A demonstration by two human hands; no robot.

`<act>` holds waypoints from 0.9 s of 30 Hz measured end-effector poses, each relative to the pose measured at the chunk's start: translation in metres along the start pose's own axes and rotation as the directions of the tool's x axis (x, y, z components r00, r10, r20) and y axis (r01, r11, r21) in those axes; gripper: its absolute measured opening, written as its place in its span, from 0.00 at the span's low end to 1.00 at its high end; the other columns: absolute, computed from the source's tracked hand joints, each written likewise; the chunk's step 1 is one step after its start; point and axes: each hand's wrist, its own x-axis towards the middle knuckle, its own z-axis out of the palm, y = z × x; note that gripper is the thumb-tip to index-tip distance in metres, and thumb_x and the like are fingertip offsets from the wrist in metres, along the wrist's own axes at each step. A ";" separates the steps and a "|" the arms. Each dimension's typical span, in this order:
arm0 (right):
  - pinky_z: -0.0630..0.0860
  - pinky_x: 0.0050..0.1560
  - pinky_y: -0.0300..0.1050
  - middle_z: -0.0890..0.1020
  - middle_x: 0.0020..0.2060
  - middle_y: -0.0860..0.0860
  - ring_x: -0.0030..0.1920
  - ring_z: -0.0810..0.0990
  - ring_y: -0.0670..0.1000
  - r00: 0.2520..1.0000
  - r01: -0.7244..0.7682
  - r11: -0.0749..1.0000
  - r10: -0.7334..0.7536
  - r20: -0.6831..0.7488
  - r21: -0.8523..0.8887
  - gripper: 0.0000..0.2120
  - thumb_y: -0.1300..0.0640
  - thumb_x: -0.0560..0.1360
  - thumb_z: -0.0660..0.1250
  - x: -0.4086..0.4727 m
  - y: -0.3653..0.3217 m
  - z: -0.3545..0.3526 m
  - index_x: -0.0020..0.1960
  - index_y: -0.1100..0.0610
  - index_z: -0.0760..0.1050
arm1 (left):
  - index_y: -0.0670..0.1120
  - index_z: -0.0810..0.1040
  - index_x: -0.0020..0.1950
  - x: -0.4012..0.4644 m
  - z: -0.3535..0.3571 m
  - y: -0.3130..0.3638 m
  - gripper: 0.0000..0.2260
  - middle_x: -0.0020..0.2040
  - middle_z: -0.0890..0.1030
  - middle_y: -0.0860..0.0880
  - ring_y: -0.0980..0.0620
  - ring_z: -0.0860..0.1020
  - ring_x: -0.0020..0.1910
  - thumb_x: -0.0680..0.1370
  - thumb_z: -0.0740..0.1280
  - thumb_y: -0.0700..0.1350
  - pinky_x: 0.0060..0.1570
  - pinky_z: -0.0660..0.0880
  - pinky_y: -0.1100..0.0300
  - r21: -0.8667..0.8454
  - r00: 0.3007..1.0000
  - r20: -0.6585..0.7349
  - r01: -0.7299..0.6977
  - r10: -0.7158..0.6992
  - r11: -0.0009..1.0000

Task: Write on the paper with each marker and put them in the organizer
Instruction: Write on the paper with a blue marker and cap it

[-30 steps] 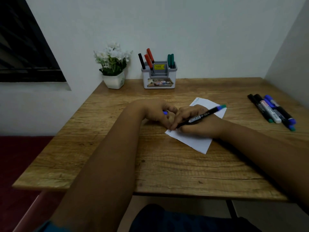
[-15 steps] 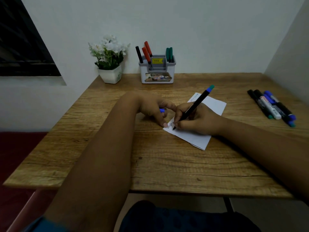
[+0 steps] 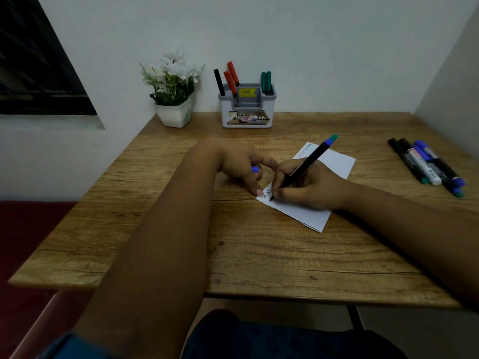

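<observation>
A white paper [image 3: 334,161] lies on the wooden table [image 3: 259,255] at its middle. My right hand [image 3: 308,185] grips a black marker [image 3: 308,164] with a blue-green end, and its tip touches the paper's near left corner, beside some handwriting. My left hand [image 3: 243,164] curls round a blue cap [image 3: 255,169], and one finger presses on the paper's left edge. A white-and-grey organizer [image 3: 246,110] stands at the back, holding a black marker, two red ones and two green ones.
Several loose markers [image 3: 427,167] lie in a row at the right side of the table, near the wall. A white pot of white flowers [image 3: 173,94] stands left of the organizer. The window is at far left.
My right hand has raised the marker from lying flat to a steep writing angle and put its tip on the paper. More letters now show there. The left hand has stayed put.
</observation>
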 end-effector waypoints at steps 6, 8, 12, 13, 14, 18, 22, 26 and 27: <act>0.77 0.46 0.46 0.83 0.37 0.54 0.42 0.81 0.51 1.000 -0.012 1.000 0.012 -0.013 -0.015 0.02 0.63 0.70 0.71 0.000 0.002 -0.002 0.39 0.61 0.80 | 0.58 0.69 0.70 0.001 0.000 -0.001 0.30 0.35 0.74 0.55 0.54 0.72 0.38 0.71 0.75 0.43 0.46 0.69 0.54 -0.032 1.000 0.011 -0.004 0.004 0.999; 0.77 0.47 0.47 0.84 0.38 0.53 0.43 0.81 0.51 0.998 -0.045 0.999 0.046 -0.033 0.017 0.04 0.66 0.72 0.72 0.000 0.003 -0.003 0.40 0.59 0.80 | 0.59 0.68 0.71 0.000 -0.001 0.000 0.31 0.32 0.75 0.59 0.56 0.72 0.37 0.71 0.75 0.45 0.48 0.69 0.55 -0.004 1.000 -0.006 0.009 -0.009 1.000; 0.78 0.47 0.44 0.84 0.38 0.52 0.43 0.81 0.48 1.000 -0.022 0.999 0.022 -0.018 -0.035 0.04 0.66 0.71 0.72 0.001 -0.001 0.000 0.40 0.59 0.80 | 0.58 0.67 0.72 0.000 -0.001 0.000 0.32 0.34 0.75 0.58 0.55 0.73 0.39 0.71 0.75 0.45 0.48 0.70 0.55 -0.001 1.000 -0.006 0.007 -0.007 1.000; 0.78 0.47 0.46 0.83 0.38 0.53 0.43 0.81 0.49 1.000 -0.021 0.999 0.020 -0.012 -0.043 0.04 0.67 0.71 0.72 0.001 -0.001 -0.001 0.39 0.60 0.80 | 0.58 0.68 0.72 0.000 -0.001 0.000 0.32 0.35 0.75 0.55 0.53 0.72 0.40 0.71 0.75 0.44 0.47 0.70 0.55 -0.019 1.000 0.002 0.005 -0.005 1.000; 0.78 0.48 0.48 0.83 0.38 0.54 0.43 0.81 0.50 1.000 -0.024 0.999 0.024 -0.008 -0.042 0.04 0.68 0.71 0.72 0.001 -0.001 -0.001 0.39 0.61 0.80 | 0.58 0.68 0.71 0.000 0.000 -0.001 0.31 0.35 0.74 0.54 0.51 0.72 0.40 0.71 0.75 0.43 0.47 0.70 0.55 -0.033 1.000 0.008 0.004 -0.004 0.999; 0.77 0.48 0.50 0.83 0.39 0.55 0.44 0.81 0.53 0.996 -0.065 0.998 0.066 -0.055 0.018 0.04 0.68 0.72 0.70 0.000 0.002 -0.005 0.39 0.61 0.80 | 0.59 0.68 0.70 0.001 0.000 0.000 0.31 0.34 0.75 0.56 0.54 0.73 0.38 0.71 0.75 0.44 0.47 0.70 0.56 -0.028 1.000 0.012 0.007 -0.006 1.000; 0.77 0.45 0.45 0.83 0.37 0.52 0.42 0.80 0.49 0.997 -0.059 0.998 0.058 -0.047 -0.024 0.05 0.67 0.71 0.71 0.000 0.001 -0.002 0.38 0.59 0.79 | 0.59 0.68 0.70 0.000 -0.001 0.000 0.30 0.34 0.75 0.56 0.53 0.73 0.39 0.71 0.75 0.45 0.46 0.69 0.58 -0.014 1.000 0.011 0.013 -0.013 1.000; 0.77 0.45 0.42 0.83 0.37 0.52 0.42 0.81 0.48 0.998 -0.042 0.999 0.041 -0.039 -0.028 0.06 0.67 0.70 0.72 0.000 0.002 -0.003 0.38 0.58 0.80 | 0.60 0.68 0.69 -0.001 0.000 0.001 0.30 0.31 0.76 0.61 0.59 0.73 0.37 0.71 0.75 0.45 0.46 0.69 0.59 0.012 1.000 -0.019 0.013 -0.013 1.000; 0.77 0.46 0.43 0.83 0.37 0.52 0.42 0.81 0.49 0.998 -0.043 0.999 0.042 -0.040 -0.028 0.06 0.67 0.70 0.72 0.000 0.002 -0.003 0.38 0.58 0.80 | 0.60 0.68 0.71 -0.001 0.000 0.002 0.31 0.32 0.76 0.61 0.59 0.73 0.37 0.71 0.75 0.45 0.46 0.69 0.59 0.010 1.000 -0.020 0.017 -0.017 1.000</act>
